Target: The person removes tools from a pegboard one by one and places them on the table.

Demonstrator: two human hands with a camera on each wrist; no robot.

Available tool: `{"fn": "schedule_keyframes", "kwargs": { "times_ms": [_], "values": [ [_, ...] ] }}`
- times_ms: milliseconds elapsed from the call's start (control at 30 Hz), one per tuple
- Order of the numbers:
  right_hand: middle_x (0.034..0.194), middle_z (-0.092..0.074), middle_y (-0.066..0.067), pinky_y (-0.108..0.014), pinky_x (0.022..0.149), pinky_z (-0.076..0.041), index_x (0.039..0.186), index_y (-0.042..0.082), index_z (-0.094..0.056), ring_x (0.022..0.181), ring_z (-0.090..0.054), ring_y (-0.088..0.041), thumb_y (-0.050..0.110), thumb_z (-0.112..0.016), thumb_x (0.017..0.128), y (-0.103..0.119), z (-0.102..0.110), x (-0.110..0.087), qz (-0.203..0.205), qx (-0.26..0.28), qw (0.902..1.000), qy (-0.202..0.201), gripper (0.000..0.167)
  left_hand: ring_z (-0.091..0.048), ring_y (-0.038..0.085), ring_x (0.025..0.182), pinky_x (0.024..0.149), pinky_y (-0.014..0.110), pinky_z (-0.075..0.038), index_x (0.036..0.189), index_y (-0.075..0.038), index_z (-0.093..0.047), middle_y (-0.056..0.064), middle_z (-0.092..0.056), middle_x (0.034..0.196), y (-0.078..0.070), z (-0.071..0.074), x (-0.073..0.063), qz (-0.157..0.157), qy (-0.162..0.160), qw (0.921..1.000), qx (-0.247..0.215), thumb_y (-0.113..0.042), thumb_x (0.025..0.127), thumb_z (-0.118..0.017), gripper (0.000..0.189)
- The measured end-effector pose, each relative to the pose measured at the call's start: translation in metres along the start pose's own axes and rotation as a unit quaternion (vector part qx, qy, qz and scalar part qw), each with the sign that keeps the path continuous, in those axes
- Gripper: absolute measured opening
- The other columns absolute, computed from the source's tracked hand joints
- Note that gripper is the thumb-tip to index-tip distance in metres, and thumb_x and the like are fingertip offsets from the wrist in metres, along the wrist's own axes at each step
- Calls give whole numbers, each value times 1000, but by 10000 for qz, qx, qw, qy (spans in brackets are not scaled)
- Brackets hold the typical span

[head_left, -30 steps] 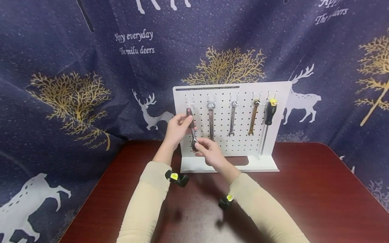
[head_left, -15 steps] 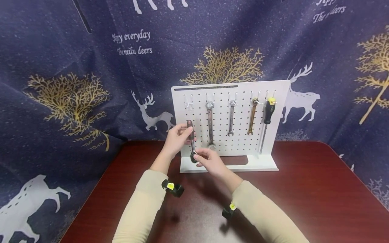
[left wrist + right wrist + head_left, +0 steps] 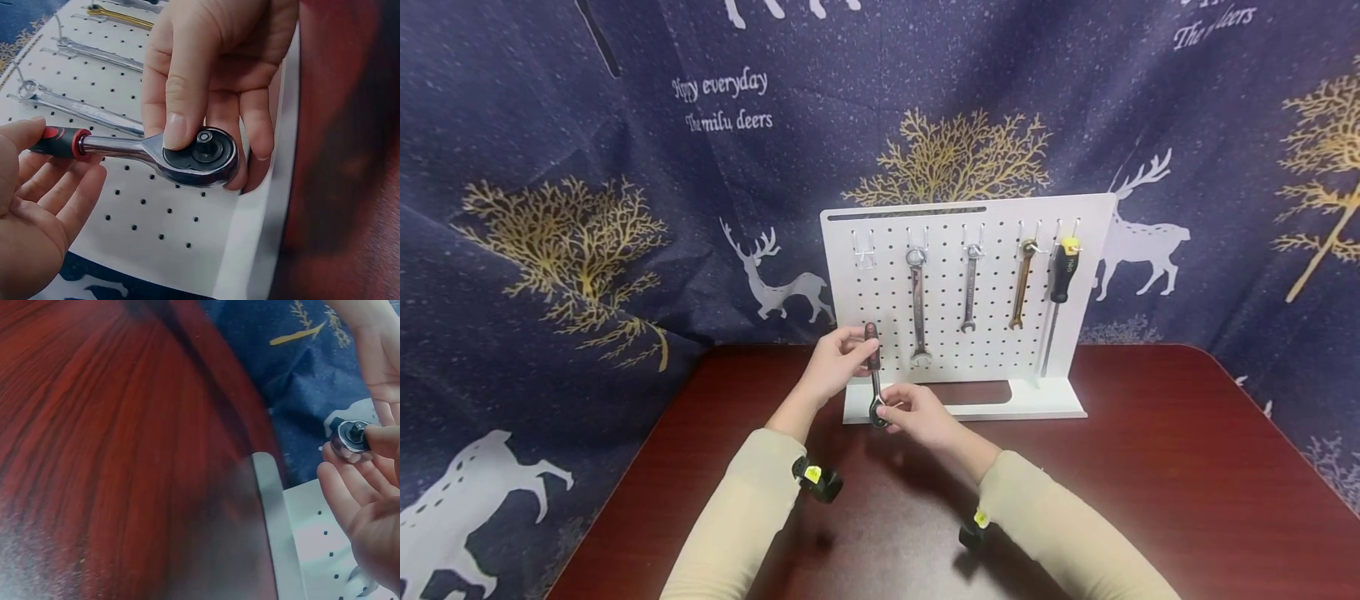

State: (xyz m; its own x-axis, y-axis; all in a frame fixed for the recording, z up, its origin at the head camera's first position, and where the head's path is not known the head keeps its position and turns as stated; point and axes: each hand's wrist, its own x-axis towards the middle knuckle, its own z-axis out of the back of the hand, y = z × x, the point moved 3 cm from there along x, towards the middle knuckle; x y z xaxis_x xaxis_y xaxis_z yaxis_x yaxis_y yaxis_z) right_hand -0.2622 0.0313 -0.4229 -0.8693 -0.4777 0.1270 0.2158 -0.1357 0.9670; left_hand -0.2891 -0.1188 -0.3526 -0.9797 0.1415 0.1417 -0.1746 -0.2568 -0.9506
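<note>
A ratchet wrench (image 3: 876,382) stands nearly upright between both hands, in front of the pegboard's left part. My left hand (image 3: 837,364) pinches its black and red handle (image 3: 61,142) between thumb and fingers. Lower down, my right hand (image 3: 922,417) holds the round chrome head (image 3: 203,156), thumb on the black face beside the square drive stub. In the right wrist view the ratchet head (image 3: 351,439) shows between the right thumb and fingers; the handle is mostly hidden there. Above the hands, a wire hook (image 3: 864,250) on the board holds nothing.
The white pegboard (image 3: 947,333) stands on the dark red table (image 3: 1075,500). On its hooks hang a large combination wrench (image 3: 918,308), a smaller one (image 3: 971,292), a bronze-coloured wrench (image 3: 1022,287) and a screwdriver (image 3: 1063,275) with black and yellow handle. A patterned blue cloth (image 3: 550,125) hangs behind.
Both hands have moved down with the ratchet wrench, away from the leftmost hook, where its handle end was a second ago. Its head is now level with the board's base.
</note>
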Motion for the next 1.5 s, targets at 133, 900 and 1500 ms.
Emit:
{"fn": "schedule_keyframes", "kwargs": {
  "times_ms": [133,900,1500],
  "values": [
    [97,-64,-24,-39,69,-61,106,-12,-58,74,-66,-15,5,-61,89,-4,-2,-2,9,-171,9997,163,24,-68,16,82,74,38,-61,115,-1,-60,22,-68,101,8,-2,-3,49,45,10000,-25,-17,93,-61,28],
    [72,-69,-8,-26,47,-53,86,1,-62,55,-63,-20,4,-64,85,-19,-21,-9,-384,-1604,9823,892,4,-68,15,73,71,41,-61,111,3,-63,19,-68,96,56,-5,-23,378,355,9985,200,-12,89,-65,27],
    [70,-66,-5,-26,47,-54,91,2,-61,54,-59,-16,6,-65,84,-27,-29,-19,-574,-1436,9831,982,9,-69,17,79,77,45,-59,117,9,-58,21,-68,95,49,-7,-47,683,306,9967,-317,-8,91,-61,31]
  ]
}}
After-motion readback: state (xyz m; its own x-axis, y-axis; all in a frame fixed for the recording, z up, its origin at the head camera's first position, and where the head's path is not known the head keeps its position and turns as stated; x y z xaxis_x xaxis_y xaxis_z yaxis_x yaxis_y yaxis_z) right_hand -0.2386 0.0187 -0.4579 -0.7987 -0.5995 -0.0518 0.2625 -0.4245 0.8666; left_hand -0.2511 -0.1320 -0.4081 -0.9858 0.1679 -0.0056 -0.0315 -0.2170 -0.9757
